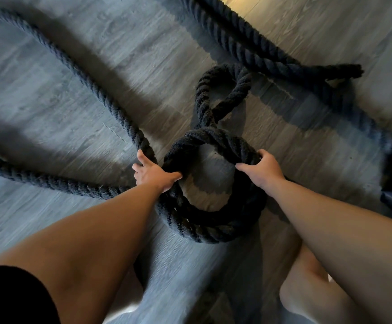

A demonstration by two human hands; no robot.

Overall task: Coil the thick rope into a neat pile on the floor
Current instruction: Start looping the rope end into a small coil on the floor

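We judge coiling barely begun: left hand [154, 174] and right hand [261, 171] each clamp one small loop [204, 225], most rope [78, 73] sprawling uncoiled.

I look down at a thick dark twisted rope [213, 136] lying on the grey wood-plank floor [50, 90]. Directly ahead of me it forms a round loop, with a smaller twisted loop just behind it. My left hand [153, 174] rests on the round loop's left side, my right hand [260, 169] on its right. Long strands trail off to the left, and another runs behind toward the far right. My bare knees sit nearest, below the loop.
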